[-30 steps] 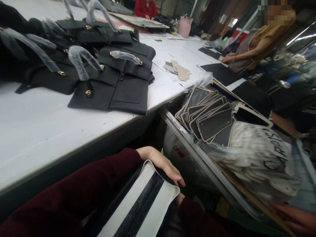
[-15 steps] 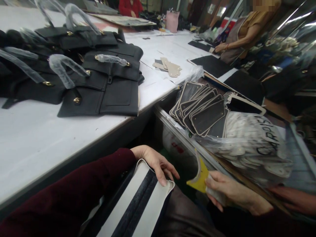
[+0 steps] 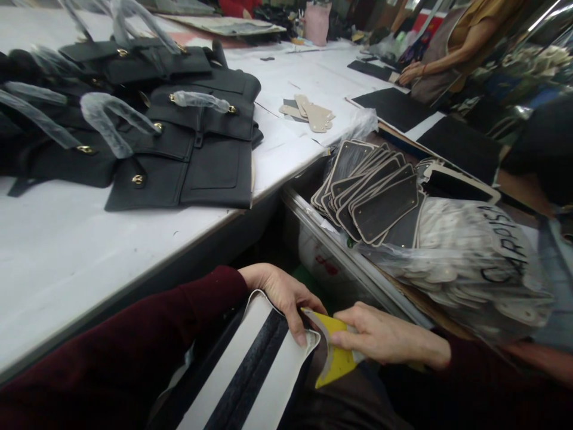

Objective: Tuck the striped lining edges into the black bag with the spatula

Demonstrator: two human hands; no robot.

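Pinching yellow piece (image 3: 336, 352), right hand (image 3: 380, 334); left hand (image 3: 280, 292) pressing white panel (image 3: 264, 370).

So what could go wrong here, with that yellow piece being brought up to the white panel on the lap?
The left hand pins only the corner of the white panel, so it might slide off the lap. The right hand holds the yellow piece by one edge; it could bend or meet the panel crooked.
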